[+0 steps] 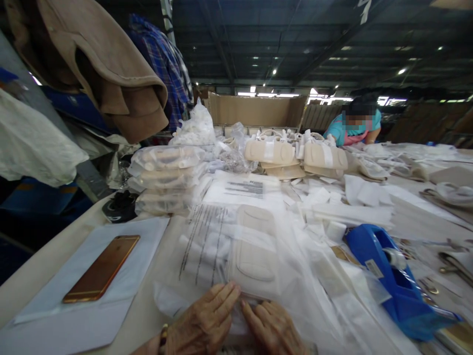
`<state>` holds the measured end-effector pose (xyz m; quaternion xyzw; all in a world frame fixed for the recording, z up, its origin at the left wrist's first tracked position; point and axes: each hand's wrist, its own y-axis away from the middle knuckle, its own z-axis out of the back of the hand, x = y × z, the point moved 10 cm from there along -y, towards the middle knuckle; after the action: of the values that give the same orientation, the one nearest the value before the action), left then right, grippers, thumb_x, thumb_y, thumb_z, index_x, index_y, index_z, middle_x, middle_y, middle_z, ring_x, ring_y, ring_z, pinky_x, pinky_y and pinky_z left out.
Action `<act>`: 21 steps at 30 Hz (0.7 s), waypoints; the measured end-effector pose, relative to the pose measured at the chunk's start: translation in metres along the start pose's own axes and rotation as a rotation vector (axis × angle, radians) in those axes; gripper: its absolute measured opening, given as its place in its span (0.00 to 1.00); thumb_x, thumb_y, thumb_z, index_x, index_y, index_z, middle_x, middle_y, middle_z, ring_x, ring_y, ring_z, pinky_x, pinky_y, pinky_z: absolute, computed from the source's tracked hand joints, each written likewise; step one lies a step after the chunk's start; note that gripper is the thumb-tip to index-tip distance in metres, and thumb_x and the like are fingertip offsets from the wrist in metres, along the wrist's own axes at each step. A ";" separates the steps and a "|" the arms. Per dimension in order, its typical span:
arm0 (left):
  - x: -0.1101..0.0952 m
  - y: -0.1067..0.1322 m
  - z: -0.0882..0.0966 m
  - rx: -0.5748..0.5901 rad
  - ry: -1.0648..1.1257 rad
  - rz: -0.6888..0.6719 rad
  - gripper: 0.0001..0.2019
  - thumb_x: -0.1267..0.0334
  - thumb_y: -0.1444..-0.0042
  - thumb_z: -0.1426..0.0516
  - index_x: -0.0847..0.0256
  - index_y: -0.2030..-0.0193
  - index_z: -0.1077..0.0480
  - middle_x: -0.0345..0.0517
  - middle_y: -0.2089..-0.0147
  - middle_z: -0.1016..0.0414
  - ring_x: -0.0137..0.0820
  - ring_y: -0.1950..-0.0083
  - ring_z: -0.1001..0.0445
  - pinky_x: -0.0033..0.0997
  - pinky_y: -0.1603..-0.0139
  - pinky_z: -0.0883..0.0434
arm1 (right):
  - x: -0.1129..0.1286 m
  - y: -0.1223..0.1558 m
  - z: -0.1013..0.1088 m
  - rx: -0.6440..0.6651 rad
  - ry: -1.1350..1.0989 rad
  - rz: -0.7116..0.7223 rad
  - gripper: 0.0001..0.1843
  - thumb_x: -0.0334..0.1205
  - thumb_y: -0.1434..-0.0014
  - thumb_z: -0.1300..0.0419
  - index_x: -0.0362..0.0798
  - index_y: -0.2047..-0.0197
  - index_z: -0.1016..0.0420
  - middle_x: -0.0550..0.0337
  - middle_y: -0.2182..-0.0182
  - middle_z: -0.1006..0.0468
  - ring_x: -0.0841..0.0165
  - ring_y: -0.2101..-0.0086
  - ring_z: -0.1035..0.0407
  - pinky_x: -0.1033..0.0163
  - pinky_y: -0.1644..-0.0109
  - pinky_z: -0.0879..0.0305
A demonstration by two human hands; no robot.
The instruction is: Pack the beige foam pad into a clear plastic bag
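Note:
A clear plastic bag [207, 236] with printed lines of text lies flat on the table before me. Through its film shows a beige handbag [256, 246] with a pale wrap around its middle. My left hand [205, 318], a bracelet at its wrist, is at the near end of the plastic bag. Its fingers are held together on the film, with the thumb hidden. Close beside it, my right hand [273, 328] has its fingers curled on the same end, one digit pointing towards the left hand. Both hands appear closed on the film.
At left, a phone [101, 268] lies on white sheets [148, 236]. Bagged goods [166, 180] are stacked behind it. A blue tape dispenser [391, 281] stands at right. More beige handbags [271, 150] sit further back. A co-worker [354, 125] leans over the table's far side.

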<state>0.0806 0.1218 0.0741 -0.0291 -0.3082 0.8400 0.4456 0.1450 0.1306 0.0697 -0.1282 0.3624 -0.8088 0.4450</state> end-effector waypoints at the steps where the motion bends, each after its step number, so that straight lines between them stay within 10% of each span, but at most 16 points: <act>1: 0.000 0.000 -0.002 0.017 0.007 -0.006 0.16 0.71 0.39 0.58 0.66 0.64 0.29 0.52 0.48 0.30 0.35 0.43 0.36 0.33 0.43 0.37 | 0.001 0.001 0.001 0.005 0.010 0.004 0.20 0.27 0.36 0.64 0.39 0.57 0.32 0.65 0.84 0.33 0.73 0.83 0.40 0.65 0.78 0.49; 13: 0.002 -0.003 -0.003 0.046 0.044 0.045 0.16 0.75 0.43 0.59 0.65 0.64 0.31 0.49 0.49 0.30 0.33 0.45 0.35 0.33 0.45 0.35 | -0.002 0.026 0.016 0.022 0.087 -0.094 0.16 0.26 0.38 0.58 0.44 0.67 0.30 0.63 0.82 0.34 0.73 0.81 0.41 0.66 0.76 0.47; 21: 0.001 -0.001 0.002 -0.038 0.065 0.030 0.19 0.77 0.42 0.61 0.65 0.70 0.30 0.51 0.48 0.30 0.34 0.43 0.36 0.35 0.42 0.41 | -0.032 0.070 0.051 0.121 0.196 -0.220 0.17 0.29 0.37 0.59 0.47 0.65 0.30 0.56 0.69 0.25 0.67 0.64 0.31 0.58 0.55 0.41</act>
<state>0.0803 0.1223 0.0764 -0.0696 -0.3087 0.8393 0.4421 0.2343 0.1089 0.0597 -0.0608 0.3385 -0.8816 0.3234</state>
